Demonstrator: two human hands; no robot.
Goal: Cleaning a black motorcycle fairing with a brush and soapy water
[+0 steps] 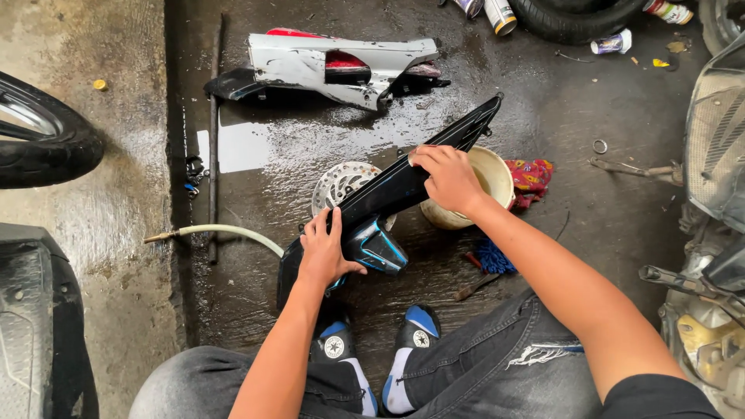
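Black motorcycle fairing panel (403,186) slants above the wet floor (590,116), steadied at both ends: left hand (324,256) wraps its lower end, fingers curled over the edge; right hand (448,180) presses fingers together on top, over a cream bowl (497,177) beside a brake disc (341,182).

Wet, dark concrete floor (590,209) fills most of the frame, shining with daylight in a pale puddle at upper centre; a drier, lighter strip runs down the left. A black tyre (46,143) juts in at the left edge and another tyre (574,19) lies at the top right among spray cans (500,14). A white and red body panel (334,66) rests at upper centre. A scooter frame (710,233) stands along the right edge, and a pale hose (217,230) crosses the floor at left
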